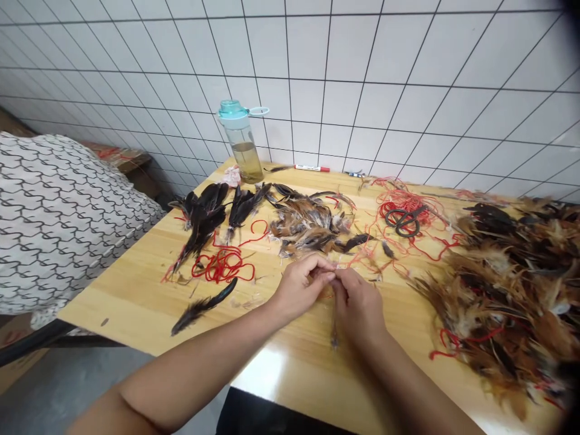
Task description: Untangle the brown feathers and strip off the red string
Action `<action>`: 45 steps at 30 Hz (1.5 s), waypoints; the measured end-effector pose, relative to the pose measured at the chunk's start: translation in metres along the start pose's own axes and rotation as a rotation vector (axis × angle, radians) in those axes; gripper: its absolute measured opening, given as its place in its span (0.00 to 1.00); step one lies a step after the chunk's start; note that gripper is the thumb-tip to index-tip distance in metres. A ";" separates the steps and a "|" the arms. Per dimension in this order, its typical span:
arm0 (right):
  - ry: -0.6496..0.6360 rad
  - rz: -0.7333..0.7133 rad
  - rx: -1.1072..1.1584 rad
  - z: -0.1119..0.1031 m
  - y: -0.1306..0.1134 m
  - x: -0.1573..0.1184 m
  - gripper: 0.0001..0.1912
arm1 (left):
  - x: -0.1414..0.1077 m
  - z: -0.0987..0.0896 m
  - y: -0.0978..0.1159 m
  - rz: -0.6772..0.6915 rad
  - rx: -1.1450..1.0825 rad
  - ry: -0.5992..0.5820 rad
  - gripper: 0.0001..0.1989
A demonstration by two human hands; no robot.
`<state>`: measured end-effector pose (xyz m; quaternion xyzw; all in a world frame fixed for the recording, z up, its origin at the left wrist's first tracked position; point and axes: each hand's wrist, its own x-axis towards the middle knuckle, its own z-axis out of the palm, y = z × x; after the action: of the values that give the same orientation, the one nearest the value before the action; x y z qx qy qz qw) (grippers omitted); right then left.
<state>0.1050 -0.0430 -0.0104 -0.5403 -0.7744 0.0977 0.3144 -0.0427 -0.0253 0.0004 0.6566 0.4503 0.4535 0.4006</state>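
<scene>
Small feather [334,336] dangles below 2 hands, above wooden tabletop [276,377]. Left hand [301,285], right hand [357,309] nearly closed, fingertips meeting; which one grips feather hidden. Red thread [222,267], scissors [403,221] ahead; feather heap [498,290] right.

My left hand [299,287] and my right hand [357,308] meet, fingers curled in a close pinch; my left forearm [194,362] angles in wider than my right forearm [408,386].
</scene>
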 end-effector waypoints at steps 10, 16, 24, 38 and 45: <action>-0.048 0.139 0.413 0.008 0.001 0.004 0.11 | 0.001 -0.004 -0.004 0.111 0.005 -0.002 0.07; -0.005 0.175 0.455 0.006 0.009 0.008 0.12 | 0.011 -0.016 -0.003 0.149 0.114 0.063 0.06; 0.233 0.508 0.618 -0.001 0.052 0.026 0.15 | 0.055 -0.018 0.003 0.478 0.812 -0.136 0.08; 0.312 0.250 0.219 -0.009 0.065 0.027 0.16 | 0.069 -0.010 -0.010 0.588 0.912 -0.134 0.09; 0.132 0.273 0.385 -0.013 0.048 0.026 0.15 | 0.065 -0.023 -0.003 0.804 1.000 -0.087 0.09</action>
<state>0.1442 -0.0033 -0.0142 -0.5752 -0.6390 0.2497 0.4454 -0.0531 0.0402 0.0184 0.8994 0.3094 0.2766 -0.1371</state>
